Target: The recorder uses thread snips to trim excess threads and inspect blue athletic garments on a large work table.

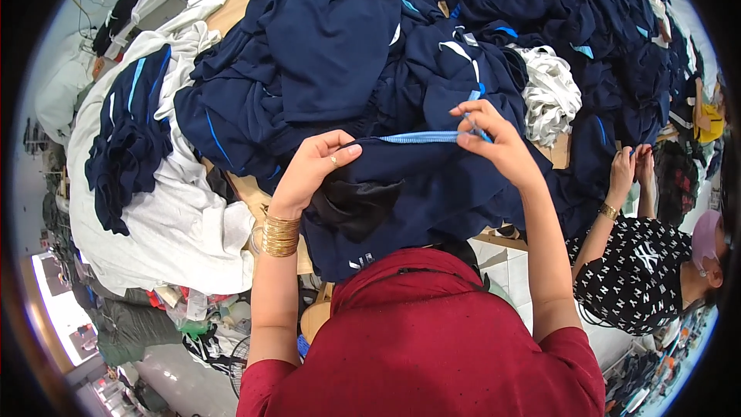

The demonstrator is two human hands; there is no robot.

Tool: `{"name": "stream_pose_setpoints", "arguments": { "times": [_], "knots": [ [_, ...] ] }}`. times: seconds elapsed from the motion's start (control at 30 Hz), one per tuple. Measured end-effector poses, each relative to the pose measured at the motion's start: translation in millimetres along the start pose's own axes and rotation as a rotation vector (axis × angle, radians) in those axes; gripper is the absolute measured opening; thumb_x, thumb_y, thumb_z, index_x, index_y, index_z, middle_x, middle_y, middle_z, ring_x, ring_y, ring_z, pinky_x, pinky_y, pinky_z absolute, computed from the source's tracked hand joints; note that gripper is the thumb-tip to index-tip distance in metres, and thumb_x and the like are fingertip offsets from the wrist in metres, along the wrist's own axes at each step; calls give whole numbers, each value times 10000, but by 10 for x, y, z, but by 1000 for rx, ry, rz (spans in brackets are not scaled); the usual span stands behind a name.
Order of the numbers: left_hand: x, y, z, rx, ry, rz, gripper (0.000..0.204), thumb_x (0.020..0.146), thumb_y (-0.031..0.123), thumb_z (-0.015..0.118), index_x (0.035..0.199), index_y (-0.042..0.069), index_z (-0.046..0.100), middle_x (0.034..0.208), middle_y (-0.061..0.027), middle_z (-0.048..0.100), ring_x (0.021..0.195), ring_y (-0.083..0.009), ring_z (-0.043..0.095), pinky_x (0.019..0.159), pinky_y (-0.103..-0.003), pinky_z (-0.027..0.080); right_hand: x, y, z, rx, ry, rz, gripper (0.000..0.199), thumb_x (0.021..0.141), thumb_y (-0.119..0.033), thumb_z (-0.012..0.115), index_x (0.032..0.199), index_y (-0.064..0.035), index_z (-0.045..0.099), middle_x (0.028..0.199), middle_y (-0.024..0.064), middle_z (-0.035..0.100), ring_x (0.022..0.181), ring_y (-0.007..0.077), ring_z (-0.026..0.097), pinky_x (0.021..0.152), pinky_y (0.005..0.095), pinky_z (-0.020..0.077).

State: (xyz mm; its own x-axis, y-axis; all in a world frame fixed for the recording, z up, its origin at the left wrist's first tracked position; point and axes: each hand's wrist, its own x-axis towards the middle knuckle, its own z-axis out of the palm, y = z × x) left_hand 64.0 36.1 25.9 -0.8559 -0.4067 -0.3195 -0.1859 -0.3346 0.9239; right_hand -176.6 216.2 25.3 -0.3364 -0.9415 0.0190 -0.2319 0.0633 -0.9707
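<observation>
Mid-frame, the left hand (316, 166) pinches the garment (440, 185) while the right hand (498, 141) grips what look like snips (482, 136), which could nick the blue strip (421, 137) should the garment shift.

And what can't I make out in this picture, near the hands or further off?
All in the head view:
Small blue item in the right hand: mostly covered by fingers; its kind is unclear.
Navy garment: its near edge is hidden behind the red top.
Co-worker: partly cut off by the dark right rim; whatever their hands hold is too small to tell.
</observation>
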Motion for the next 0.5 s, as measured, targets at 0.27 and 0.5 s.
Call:
{"name": "stream_pose_setpoints", "arguments": {
  "times": [0.27,0.5],
  "knots": [
    [-212,134,-139,236,178,62,115,813,101,648,866,25,580,747,51,565,705,-3,494,649,-160,388,176,-450,39,39,77,179,101,837,-126,610,829,-37,562,723,-56,483,712,24,409,642,177,323],
    [-384,-298,-352,681,537,71,188,770,124,669,903,39,568,693,-44,593,592,-102,542,581,-243,439,169,139,-254,-650,-78,178,218,743,-180,670,894,-37,603,791,150,606,794,304,597,714,349,447]
  ]
}}
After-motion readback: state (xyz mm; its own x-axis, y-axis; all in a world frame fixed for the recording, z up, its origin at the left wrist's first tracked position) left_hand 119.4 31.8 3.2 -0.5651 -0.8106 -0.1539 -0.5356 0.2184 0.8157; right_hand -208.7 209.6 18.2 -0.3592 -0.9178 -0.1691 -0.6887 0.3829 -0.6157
